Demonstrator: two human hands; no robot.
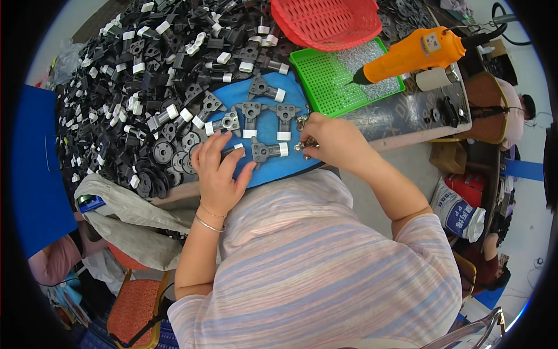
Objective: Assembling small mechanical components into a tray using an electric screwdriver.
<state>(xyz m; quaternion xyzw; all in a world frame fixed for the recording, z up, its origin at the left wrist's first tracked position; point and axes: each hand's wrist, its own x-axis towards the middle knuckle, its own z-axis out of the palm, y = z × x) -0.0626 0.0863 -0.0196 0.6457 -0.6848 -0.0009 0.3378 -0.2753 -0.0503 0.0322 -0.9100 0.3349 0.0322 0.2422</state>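
Note:
My left hand lies with fingers spread at the left of a blue cloth. Under and beside those fingers is a black plastic part with a white end, half hidden. Several similar T-shaped black parts with white ends rest on the cloth, and one black part lies between my two hands. At the cloth's right edge my right hand is closed, its fingertips pinching among a cluster of small shiny metal pieces. Exactly which pieces it grips is partly hidden.
A large heap of black and white plastic parts covers the table's left. Beyond my right hand stand a green perforated tray with small silvery pieces, a red basket and a hanging orange electric screwdriver. Other people sit at the right.

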